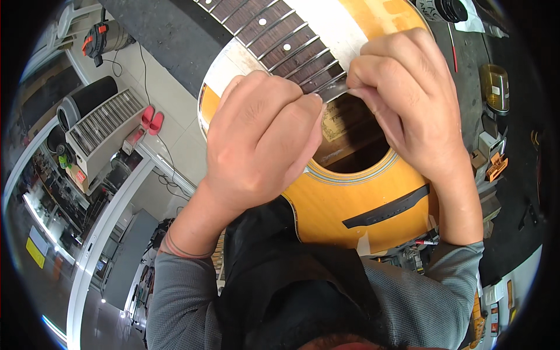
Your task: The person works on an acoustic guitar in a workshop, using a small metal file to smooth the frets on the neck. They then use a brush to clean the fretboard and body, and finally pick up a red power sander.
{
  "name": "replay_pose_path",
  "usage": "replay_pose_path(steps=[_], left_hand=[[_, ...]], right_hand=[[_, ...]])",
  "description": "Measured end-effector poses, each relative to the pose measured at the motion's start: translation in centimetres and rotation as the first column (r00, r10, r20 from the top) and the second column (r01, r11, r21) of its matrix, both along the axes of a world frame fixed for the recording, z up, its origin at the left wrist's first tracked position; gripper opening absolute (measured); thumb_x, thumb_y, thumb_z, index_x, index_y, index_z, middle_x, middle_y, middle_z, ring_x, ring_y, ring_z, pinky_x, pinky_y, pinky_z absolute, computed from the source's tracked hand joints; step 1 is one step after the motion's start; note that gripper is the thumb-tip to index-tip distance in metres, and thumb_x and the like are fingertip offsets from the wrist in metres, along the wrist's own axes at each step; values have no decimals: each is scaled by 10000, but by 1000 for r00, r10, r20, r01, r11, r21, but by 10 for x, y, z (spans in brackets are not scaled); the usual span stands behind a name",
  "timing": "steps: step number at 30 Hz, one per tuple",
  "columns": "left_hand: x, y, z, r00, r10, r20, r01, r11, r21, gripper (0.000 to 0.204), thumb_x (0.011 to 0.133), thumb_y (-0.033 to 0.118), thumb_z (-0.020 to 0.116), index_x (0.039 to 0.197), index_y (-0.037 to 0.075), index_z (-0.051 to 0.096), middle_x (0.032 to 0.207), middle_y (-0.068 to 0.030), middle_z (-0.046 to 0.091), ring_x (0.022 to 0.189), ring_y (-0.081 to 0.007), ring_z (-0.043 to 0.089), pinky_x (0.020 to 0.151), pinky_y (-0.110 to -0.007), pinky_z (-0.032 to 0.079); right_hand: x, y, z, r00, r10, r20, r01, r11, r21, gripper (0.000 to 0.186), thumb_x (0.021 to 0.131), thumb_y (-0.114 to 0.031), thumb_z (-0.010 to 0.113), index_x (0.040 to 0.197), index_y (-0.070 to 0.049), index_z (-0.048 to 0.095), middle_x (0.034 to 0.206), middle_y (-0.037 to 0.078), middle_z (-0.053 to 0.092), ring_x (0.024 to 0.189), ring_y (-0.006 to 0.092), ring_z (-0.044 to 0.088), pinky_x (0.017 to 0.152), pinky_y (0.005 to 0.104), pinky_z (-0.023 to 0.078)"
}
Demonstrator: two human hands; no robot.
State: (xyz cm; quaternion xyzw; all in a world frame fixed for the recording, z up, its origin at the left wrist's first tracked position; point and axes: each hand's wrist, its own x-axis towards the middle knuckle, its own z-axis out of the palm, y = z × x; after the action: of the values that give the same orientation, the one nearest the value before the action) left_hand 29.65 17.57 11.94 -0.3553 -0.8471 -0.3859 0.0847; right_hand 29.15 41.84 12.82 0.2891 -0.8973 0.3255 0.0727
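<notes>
An acoustic guitar with an orange-yellow top (326, 216) lies in front of me, its neck toward the far left. White tape (338, 32) covers the top on both sides of the dark fretboard (277, 38), which has metal frets and pale dots. My left hand (256, 137) is closed, fingertips at the left corner of the fretboard's end. Opposite it, my right hand (411, 99) pinches at the right corner. Whatever the fingertips hold is hidden. Below them opens the sound hole (356, 157) with a paper label inside. The black bridge (385, 208) carries no strings.
On the dark bench to the right are a black-lidded jar (449, 10), a red-handled tool (454, 53), an amber bottle (496, 87) and an orange tool (497, 167). Red slippers (152, 120) and a vacuum cleaner (105, 42) stand on the floor at left.
</notes>
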Motion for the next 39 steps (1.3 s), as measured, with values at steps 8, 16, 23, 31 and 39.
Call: replay_pose_path(steps=[8,16,23,31,39], left_hand=[[-3,-3,-1,998,-52,48,49,997,52,272,768,-100,846,992,10,737,858,-104,688,707,-277,641,632,-373,504],[-1,-1,-1,1000,-16,4,16,1000,13,274,768,-100,848,991,11,736,850,-102,682,706,-277,640,635,-378,504],[-4,-4,-1,997,-56,47,54,998,41,279,770,-95,852,1001,14,742,855,-105,687,712,-273,642,629,-366,498],[1,-5,1,999,-32,24,32,999,-4,279,776,-106,854,1008,6,748,854,-103,688,708,-265,636,618,-358,494],[7,-13,4,995,1,97,-4,1000,25,282,761,-106,851,1001,4,750,870,-100,691,708,-262,638,608,-360,493]], right_hand=[[9,1,3,999,-35,31,35,999,8,316,758,2,845,1014,-72,674,1020,77,665,926,324,621,839,425,500],[6,-3,5,999,-33,30,31,998,60,320,776,8,840,1035,-79,671,1031,67,663,954,322,620,854,432,484],[11,0,4,997,-59,44,56,997,60,319,776,3,838,1034,-88,672,1035,59,661,965,321,614,865,434,469],[12,0,5,998,-42,48,37,994,102,298,784,-37,843,1026,-96,680,1040,58,656,968,313,617,857,425,459],[11,-4,7,998,-24,66,20,998,61,309,795,-53,852,1048,-109,684,1039,57,650,958,313,609,859,424,455]])
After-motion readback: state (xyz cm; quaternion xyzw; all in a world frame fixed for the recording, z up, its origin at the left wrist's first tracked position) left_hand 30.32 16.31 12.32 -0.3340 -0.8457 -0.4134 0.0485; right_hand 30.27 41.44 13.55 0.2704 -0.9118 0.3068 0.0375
